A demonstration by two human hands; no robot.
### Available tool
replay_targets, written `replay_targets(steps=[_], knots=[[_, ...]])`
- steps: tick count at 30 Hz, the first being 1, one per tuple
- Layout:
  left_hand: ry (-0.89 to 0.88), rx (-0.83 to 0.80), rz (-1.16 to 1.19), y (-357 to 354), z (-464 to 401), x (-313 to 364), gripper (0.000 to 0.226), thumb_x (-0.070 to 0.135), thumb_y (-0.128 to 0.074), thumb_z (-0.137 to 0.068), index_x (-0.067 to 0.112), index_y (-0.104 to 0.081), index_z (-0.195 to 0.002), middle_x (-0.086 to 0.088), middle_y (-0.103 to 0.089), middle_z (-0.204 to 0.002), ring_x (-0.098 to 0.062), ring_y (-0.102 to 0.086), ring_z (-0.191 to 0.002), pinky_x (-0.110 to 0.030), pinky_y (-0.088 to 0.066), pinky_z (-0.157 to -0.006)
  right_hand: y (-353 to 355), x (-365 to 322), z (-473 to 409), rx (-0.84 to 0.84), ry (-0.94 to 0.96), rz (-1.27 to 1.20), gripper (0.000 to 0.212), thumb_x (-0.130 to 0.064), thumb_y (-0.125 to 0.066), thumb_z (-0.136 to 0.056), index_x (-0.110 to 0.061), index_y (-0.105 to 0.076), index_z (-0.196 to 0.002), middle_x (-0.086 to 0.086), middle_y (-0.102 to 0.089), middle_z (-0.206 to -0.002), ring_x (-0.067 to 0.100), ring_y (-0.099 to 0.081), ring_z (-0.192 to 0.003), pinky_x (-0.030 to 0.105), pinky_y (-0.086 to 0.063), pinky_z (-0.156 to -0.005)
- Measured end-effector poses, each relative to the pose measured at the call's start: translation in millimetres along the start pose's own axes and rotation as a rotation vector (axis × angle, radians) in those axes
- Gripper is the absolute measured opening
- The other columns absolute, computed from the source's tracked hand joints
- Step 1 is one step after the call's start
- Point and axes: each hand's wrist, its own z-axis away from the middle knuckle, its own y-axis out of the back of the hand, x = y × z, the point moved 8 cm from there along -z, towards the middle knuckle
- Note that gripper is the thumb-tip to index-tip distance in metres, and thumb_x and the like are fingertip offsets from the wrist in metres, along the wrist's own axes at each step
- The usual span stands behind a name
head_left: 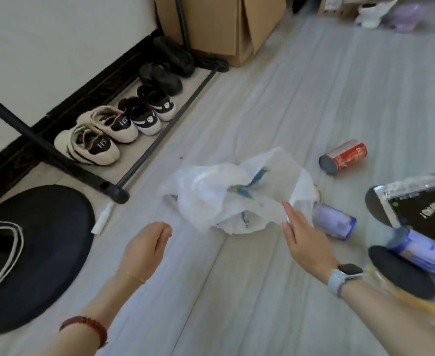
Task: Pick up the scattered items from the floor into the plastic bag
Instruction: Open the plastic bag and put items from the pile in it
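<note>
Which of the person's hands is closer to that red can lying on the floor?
The right hand. It reaches out below and left of the red can, beside the plastic bag. The left hand is farther away, across the bag.

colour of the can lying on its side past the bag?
Red with gold print and a dark end, the can shows clearly in the head view.

head view | looks forward-down | close over floor point(237, 291)

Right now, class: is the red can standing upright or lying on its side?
On its side: the red can lies on the floor, dark round end facing the camera.
</note>
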Motion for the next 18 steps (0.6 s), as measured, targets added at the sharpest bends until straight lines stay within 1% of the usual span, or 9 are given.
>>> replay_targets(steps=[1,3,5,7,8,11,13,16,18], knots=[[-0.010,-0.018,-0.011,-13,7,-9,0.042,0.045,-0.032,-0.090,0.013,-0.059,-0.085,-0.002,-0.061,-0.088,-0.024,-0.056,-0.083,-0.033,-0.042,-0.072,-17,9,19,-0.047,0.023,0.089,0.050,-0.016,-0.044,-0.086,-0.008,-0.038,-0.135,0.013,-0.067,-0.091,0.033,-0.065,-0.070,0.030,-0.048,-0.055],[0.097,0.117,0.118,-8,13,-17,0.023,0.025,-0.042,-0.095,0.010,-0.059,-0.100,-0.005,-0.057,-0.102,-0.026,-0.055,-0.095,-0.029,-0.038,-0.079,-36,17,54,-0.035,0.144,0.286,0.058,-0.006,-0.046,-0.072,-0.008,-0.037,-0.129,0.004,-0.063,-0.072,0.024,-0.060,-0.055,0.028,-0.035,-0.060],[0.228,0.312,0.354,20,6,-12,0.027,0.018,-0.036,-0.097,0.009,-0.051,-0.118,-0.003,-0.047,-0.111,-0.017,-0.046,-0.099,-0.017,-0.033,-0.084,-37,15,79,-0.031,0.217,0.360,0.057,-0.005,-0.037,-0.068,-0.011,-0.039,-0.125,0.000,-0.062,-0.072,0.022,-0.059,-0.063,0.029,-0.028,-0.067],[0.137,0.405,0.508,55,-19,24,0.033,0.018,-0.034,-0.098,0.008,-0.044,-0.127,0.002,-0.040,-0.117,-0.008,-0.039,-0.105,0.001,-0.029,-0.081,-28,15,96,-0.026,0.216,0.394,0.053,-0.007,-0.036,-0.068,-0.012,-0.044,-0.121,0.000,-0.064,-0.076,0.020,-0.051,-0.078,0.031,-0.031,-0.075],[0.031,0.381,0.539,66,-36,50,0.036,0.023,-0.035,-0.096,0.008,-0.043,-0.128,0.003,-0.039,-0.119,-0.007,-0.038,-0.107,0.004,-0.027,-0.083,-20,15,102,-0.023,0.207,0.420,0.051,-0.009,-0.037,-0.069,-0.012,-0.045,-0.120,0.002,-0.064,-0.078,0.020,-0.047,-0.083,0.032,-0.032,-0.077],[-0.297,0.131,0.437,47,-66,135,0.058,0.045,-0.033,-0.085,0.011,-0.043,-0.131,-0.002,-0.046,-0.128,-0.015,-0.042,-0.119,-0.020,-0.030,-0.100,0,26,121,-0.058,0.162,0.436,0.046,-0.019,-0.040,-0.076,-0.016,-0.045,-0.122,0.010,-0.065,-0.091,0.025,-0.047,-0.094,0.036,-0.033,-0.081],[-0.418,-0.042,0.249,2,-62,175,0.074,0.058,-0.027,-0.076,0.015,-0.037,-0.136,-0.007,-0.043,-0.138,-0.023,-0.037,-0.128,-0.034,-0.028,-0.106,15,34,126,-0.075,0.072,0.393,0.041,-0.023,-0.039,-0.078,-0.019,-0.046,-0.118,0.013,-0.064,-0.093,0.030,-0.054,-0.093,0.036,-0.032,-0.081],[-0.356,-0.239,-0.077,-81,-46,178,0.082,0.067,-0.036,-0.078,0.024,-0.016,-0.144,-0.007,-0.021,-0.153,-0.024,-0.018,-0.140,-0.049,-0.017,-0.113,43,33,118,0.049,-0.081,0.345,0.031,-0.027,-0.037,-0.079,-0.023,-0.046,-0.108,0.010,-0.060,-0.081,0.031,-0.061,-0.073,0.034,-0.034,-0.072],[-0.268,-0.317,-0.123,-117,-38,158,0.085,0.065,-0.042,-0.080,0.026,-0.005,-0.145,-0.007,-0.008,-0.155,-0.025,-0.009,-0.142,-0.053,-0.010,-0.114,59,27,106,0.171,-0.143,0.383,0.033,-0.029,-0.036,-0.081,-0.020,-0.046,-0.112,0.009,-0.058,-0.076,0.030,-0.058,-0.065,0.035,-0.034,-0.068]])
